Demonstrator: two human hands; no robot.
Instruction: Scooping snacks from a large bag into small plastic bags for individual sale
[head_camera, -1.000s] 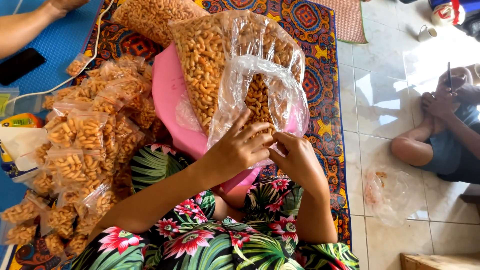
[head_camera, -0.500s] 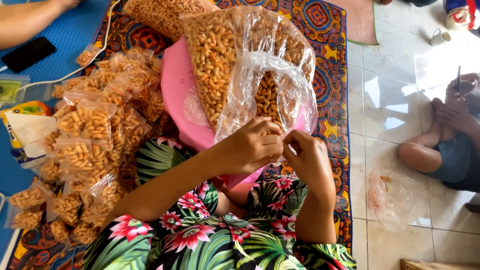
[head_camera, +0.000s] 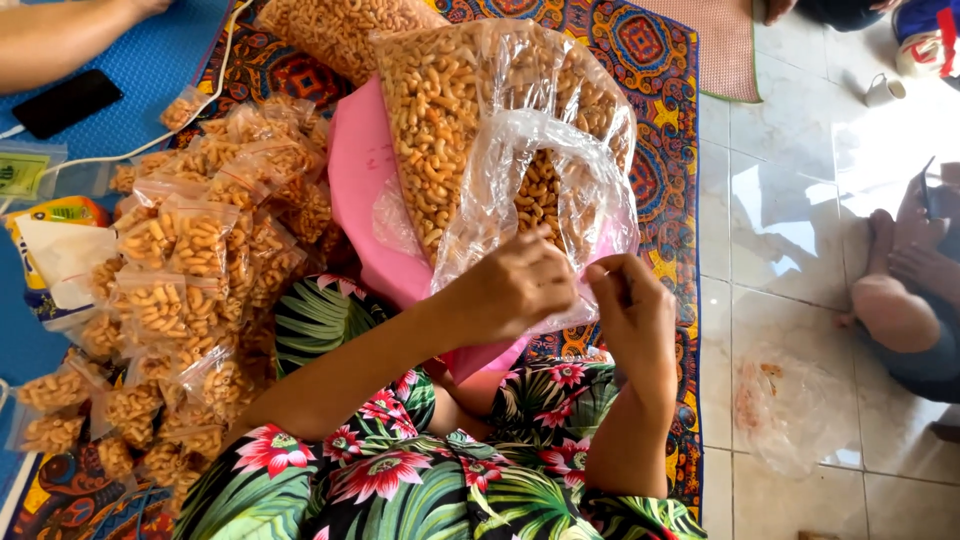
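Small packets (head_camera: 190, 290) are piled at the left. Since a second ago, the left hand (head_camera: 515, 290) and right hand (head_camera: 635, 320) have been drawn together, pinched on a clear bag (head_camera: 560, 190) before the big snack sack (head_camera: 450, 110); its mouth seems gathered.

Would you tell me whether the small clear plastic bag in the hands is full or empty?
Empty: small clear plastic bag hangs limp.

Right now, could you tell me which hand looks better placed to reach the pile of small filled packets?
Probably the left hand: the small packets lie on that side, while the right hand pinches the clear bag across from them.
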